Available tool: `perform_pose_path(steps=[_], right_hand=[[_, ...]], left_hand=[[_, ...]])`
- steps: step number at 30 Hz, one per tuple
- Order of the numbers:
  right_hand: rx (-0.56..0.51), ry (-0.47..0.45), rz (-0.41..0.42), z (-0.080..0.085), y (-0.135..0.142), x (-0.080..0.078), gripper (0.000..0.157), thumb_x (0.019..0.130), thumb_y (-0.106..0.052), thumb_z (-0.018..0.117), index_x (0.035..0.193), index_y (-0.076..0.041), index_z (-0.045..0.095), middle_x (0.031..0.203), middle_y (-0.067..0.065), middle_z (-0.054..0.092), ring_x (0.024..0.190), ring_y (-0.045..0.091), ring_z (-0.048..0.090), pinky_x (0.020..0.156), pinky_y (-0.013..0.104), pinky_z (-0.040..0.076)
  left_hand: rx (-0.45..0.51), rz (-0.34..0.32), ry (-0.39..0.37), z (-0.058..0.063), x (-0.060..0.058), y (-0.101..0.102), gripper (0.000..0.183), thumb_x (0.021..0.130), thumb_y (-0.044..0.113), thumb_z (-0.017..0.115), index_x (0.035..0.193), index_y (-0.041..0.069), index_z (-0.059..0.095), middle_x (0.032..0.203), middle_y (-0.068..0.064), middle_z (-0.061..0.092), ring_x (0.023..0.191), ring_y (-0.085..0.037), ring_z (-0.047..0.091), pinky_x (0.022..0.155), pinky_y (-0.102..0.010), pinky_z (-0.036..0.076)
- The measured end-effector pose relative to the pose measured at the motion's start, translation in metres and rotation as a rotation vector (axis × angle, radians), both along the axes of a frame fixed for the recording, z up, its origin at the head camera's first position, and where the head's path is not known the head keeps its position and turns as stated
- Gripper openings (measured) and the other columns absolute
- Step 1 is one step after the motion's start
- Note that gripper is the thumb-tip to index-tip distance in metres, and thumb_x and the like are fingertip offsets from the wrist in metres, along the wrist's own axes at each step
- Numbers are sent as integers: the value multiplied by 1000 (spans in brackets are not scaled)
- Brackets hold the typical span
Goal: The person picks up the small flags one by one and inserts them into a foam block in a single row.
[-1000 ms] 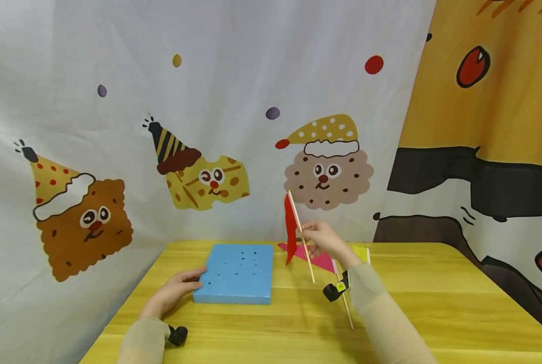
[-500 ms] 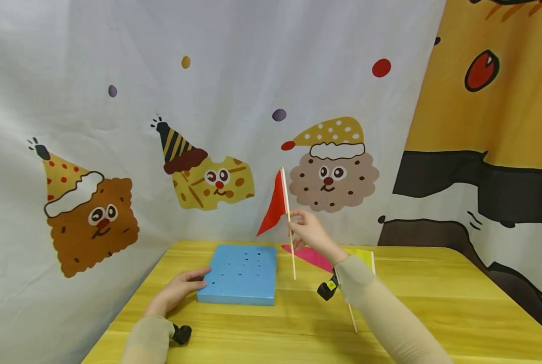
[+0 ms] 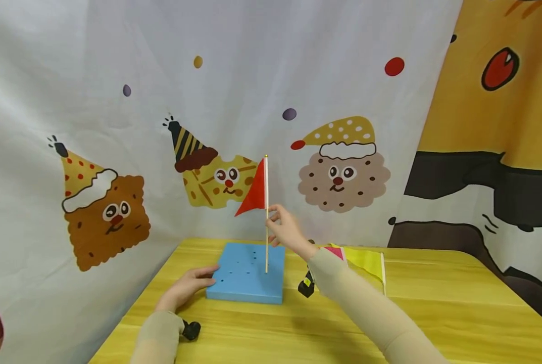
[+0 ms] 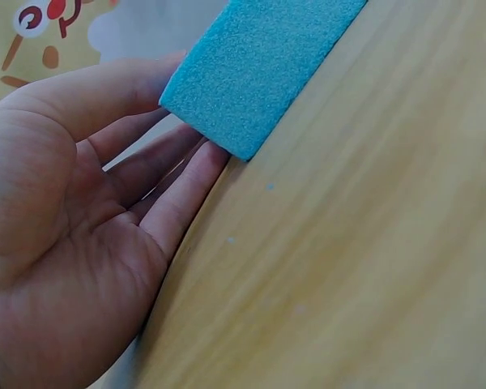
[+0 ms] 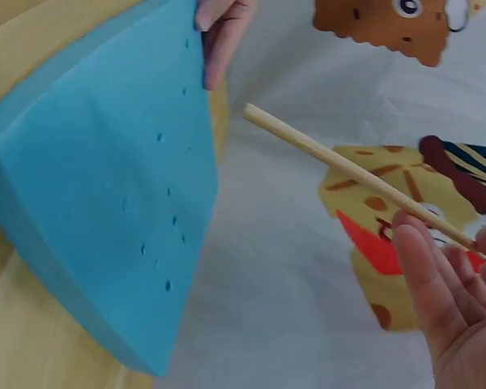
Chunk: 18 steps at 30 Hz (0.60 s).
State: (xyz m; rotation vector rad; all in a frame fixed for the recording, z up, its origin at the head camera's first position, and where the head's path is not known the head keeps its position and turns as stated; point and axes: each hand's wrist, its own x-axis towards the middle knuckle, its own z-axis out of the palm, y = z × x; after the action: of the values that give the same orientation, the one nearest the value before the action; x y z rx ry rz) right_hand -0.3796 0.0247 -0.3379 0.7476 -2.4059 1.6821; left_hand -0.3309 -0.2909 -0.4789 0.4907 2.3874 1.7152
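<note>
Red triangular flag (image 3: pixel 254 193) on thin pale wooden stick (image 3: pixel 266 253) has moved L vs 1 s ago, from beside to above the flat blue foam block (image 3: pixel 245 289). R hand (image 3: pixel 289 232) pinches stick approx. mid-length; L hand (image 3: pixel 185 287), fingers fairly straight, touches block's L edge. Stick's long axis near vert., lower end below R grip, pointing at holed top but apart from it; R hand nearer flag.

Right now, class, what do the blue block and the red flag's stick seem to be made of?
Blue block: probably foam with a matt finish; its side looks finely grainy and its top has small holes.
Stick: apparently smooth, unpainted wood, judging by its pale tan colour; possibly bamboo.
</note>
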Motion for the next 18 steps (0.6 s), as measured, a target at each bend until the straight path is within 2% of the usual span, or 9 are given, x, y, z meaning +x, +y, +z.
perform_pose_path(steps=[8, 13, 18], right_hand=[[8, 55, 2, -14, -34, -19, 34, 100, -13, 54, 133, -5, 47, 99, 14, 59, 62, 38, 66, 51, 45, 57], [3, 54, -15, -24, -52, -29, 33, 100, -12, 55, 132, -10, 49, 98, 15, 59, 64, 37, 66, 57, 51, 57], [2, 68, -14, -32, -66, -36, 34, 100, -12, 55, 133, -13, 49, 96, 14, 59, 69, 39, 67, 57, 48, 57]], left_hand=[[-1, 23, 1, -1, -1, 2, 55, 97, 22, 62, 146, 6, 44, 151, -19, 36, 136, -40, 34, 109, -55, 30], [9, 32, 11, -2, -2, 2, 53, 97, 20, 62, 145, 5, 45, 150, -19, 38, 135, -39, 36, 109, -54, 31], [32, 38, -1, -2, -2, 2, 53, 96, 17, 62, 144, 3, 46, 150, -20, 38, 136, -38, 36, 109, -52, 31]])
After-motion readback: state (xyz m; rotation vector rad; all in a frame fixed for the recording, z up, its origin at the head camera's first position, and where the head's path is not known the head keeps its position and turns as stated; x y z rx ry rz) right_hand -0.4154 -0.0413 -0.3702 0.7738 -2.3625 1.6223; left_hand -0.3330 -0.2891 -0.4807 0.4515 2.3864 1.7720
